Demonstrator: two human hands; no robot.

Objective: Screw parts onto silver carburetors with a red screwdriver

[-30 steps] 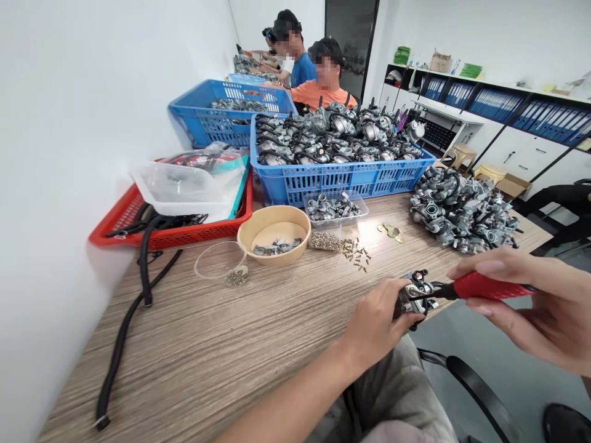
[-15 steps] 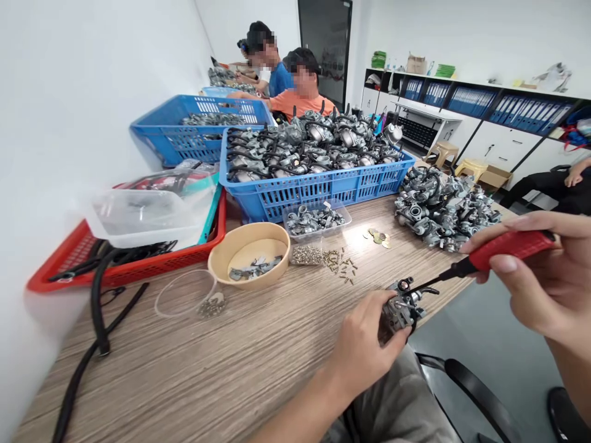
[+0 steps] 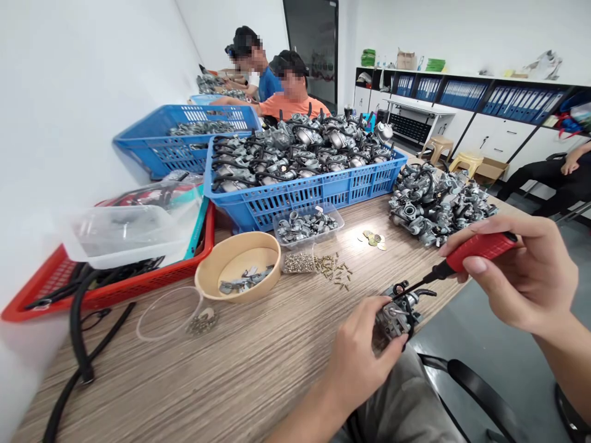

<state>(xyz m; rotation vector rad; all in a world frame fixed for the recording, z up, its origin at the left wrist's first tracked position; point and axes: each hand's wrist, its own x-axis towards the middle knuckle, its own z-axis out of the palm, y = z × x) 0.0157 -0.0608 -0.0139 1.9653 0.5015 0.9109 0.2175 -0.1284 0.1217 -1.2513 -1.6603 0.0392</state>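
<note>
My left hand (image 3: 357,354) is closed around a metal carburetor (image 3: 396,319) at the table's front edge, thumb on the near side and fingers on the left. A red-handled screwdriver (image 3: 480,249) is gripped in my right hand (image 3: 530,277), its black shaft slanting down to the left. The tip reaches the top of the carburetor; exactly what it touches is too small to make out. Brass screws (image 3: 335,267) lie loose beyond my left hand, beside a clear bag of small metal parts (image 3: 300,263). Several round brass discs (image 3: 373,239) rest farther back.
A blue crate (image 3: 309,194) full of carburetors stands behind, with a carburetor pile (image 3: 438,200) to its right. A clear tray (image 3: 307,227), a beige bowl (image 3: 237,261) and a red basket (image 3: 184,271) line the table's left half. Co-workers (image 3: 290,92) sit beyond; a chair armrest (image 3: 480,394) is at right.
The view has shifted slightly, so the baskets and bowl sit a little lower and more to the left. The screwdriver handle appears farther left, with its tip still at the carburetor.
</note>
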